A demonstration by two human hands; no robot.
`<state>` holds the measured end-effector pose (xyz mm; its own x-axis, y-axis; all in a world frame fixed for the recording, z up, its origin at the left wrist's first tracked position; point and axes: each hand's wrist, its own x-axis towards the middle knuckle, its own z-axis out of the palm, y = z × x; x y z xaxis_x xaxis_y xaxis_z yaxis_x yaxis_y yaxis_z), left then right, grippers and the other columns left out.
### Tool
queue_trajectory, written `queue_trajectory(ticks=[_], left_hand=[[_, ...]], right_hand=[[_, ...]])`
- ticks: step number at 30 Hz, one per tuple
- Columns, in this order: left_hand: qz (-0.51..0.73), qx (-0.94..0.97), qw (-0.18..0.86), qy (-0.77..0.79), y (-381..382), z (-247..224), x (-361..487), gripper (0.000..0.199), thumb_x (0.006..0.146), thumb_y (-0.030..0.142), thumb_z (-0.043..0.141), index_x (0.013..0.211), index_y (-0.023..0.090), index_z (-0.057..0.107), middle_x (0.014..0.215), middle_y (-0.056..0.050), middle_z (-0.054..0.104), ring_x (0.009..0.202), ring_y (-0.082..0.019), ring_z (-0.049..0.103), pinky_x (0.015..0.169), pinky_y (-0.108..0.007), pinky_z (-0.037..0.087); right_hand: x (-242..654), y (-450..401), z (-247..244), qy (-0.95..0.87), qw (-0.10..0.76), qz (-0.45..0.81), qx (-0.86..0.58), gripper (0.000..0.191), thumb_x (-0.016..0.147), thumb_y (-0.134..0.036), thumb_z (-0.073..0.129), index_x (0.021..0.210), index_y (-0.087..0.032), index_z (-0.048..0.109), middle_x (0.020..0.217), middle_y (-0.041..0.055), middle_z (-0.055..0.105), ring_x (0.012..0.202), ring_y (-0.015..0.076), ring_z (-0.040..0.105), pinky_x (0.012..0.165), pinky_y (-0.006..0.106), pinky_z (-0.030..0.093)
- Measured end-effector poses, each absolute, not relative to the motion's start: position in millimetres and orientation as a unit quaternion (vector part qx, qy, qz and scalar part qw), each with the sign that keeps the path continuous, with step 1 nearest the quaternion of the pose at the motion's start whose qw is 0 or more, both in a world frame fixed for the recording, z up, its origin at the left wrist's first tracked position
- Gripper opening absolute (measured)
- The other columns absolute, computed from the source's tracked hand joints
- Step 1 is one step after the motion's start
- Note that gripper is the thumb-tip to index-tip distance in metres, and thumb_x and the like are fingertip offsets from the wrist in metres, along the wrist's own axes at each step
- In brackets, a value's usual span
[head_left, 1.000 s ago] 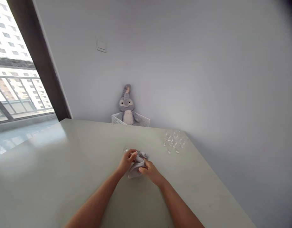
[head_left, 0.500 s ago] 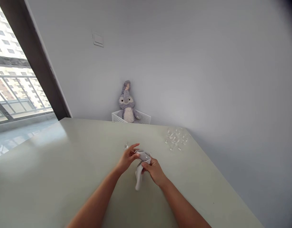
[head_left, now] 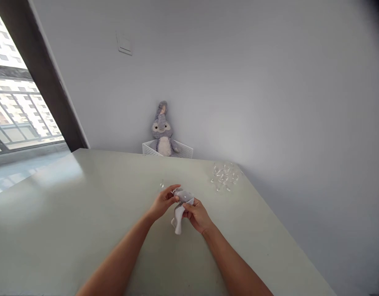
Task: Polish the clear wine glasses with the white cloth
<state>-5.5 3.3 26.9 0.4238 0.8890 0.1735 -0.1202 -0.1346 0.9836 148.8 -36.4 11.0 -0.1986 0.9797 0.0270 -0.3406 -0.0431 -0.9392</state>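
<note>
— What do the hands hold?
— The left hand (head_left: 162, 202) pinches a small clear glass (head_left: 174, 193) by its stem; the glass is hard to see. The right hand (head_left: 196, 213) grips a grey cloth (head_left: 179, 211), wrapped around the glass, its end hanging above the table (head_left: 84, 213).
— And nearby?
— More glasses (head_left: 224, 176) stand near the wall, well apart. A plush rabbit (head_left: 161, 130) sits in a white basket (head_left: 184, 151).

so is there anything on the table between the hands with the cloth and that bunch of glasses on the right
Nothing visible. The left hand and right hand hold the grey cloth around a small glass; only bare table shows between them and the cluster of glasses near the wall.
</note>
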Motion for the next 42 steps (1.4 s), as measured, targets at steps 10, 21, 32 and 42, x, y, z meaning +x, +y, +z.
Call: queue_trajectory(ticks=[10,21,32,42], left_hand=[[0.401,0.655,0.569,0.293,0.4,29.7,-5.3,0.048,0.08,0.037,0.051,0.124,0.021,0.042,0.103,-0.006,0.056,0.091,-0.016,0.052,0.079,-0.029,0.044],[0.395,0.661,0.527,0.359,4.0,22.8,-5.9,0.044,0.084,0.048,0.036,0.112,0.019,0.052,0.083,-0.004,0.058,0.074,-0.014,0.054,0.062,-0.024,0.046],[0.41,0.673,0.503,0.355,5.3,27.2,-7.7,0.044,0.08,0.045,0.046,0.113,0.017,0.051,0.074,-0.003,0.059,0.066,-0.015,0.055,0.065,-0.027,0.044],[0.406,0.801,0.126,0.422,0.6,28.4,-9.2,0.03,0.081,0.032,0.047,0.108,0.024,0.059,0.102,-0.008,0.063,0.101,-0.026,0.051,0.089,-0.039,0.033]], right_hand=[[149.5,-34.3,13.4,-0.375,0.542,0.674,-0.333,0.023,0.07,-0.034,0.063,0.087,-0.018,0.059,0.067,0.0007,0.06,0.057,0.0131,0.054,0.053,0.025,0.043],[138.5,-40.5,12.8,-0.476,0.511,0.588,-0.408,0.021,0.069,-0.036,0.065,0.078,-0.017,0.061,0.061,-0.0007,0.06,0.052,0.013,0.055,0.051,0.026,0.045],[136.3,-47.1,14.7,-0.499,0.517,0.576,-0.39,0.028,0.071,-0.039,0.062,0.088,-0.017,0.061,0.061,0.001,0.063,0.054,0.0151,0.057,0.052,0.027,0.045],[152.9,-28.5,14.1,-0.373,0.568,0.585,-0.443,0.031,0.068,-0.043,0.063,0.082,-0.015,0.06,0.062,0.0018,0.064,0.045,0.0142,0.057,0.044,0.024,0.042]])
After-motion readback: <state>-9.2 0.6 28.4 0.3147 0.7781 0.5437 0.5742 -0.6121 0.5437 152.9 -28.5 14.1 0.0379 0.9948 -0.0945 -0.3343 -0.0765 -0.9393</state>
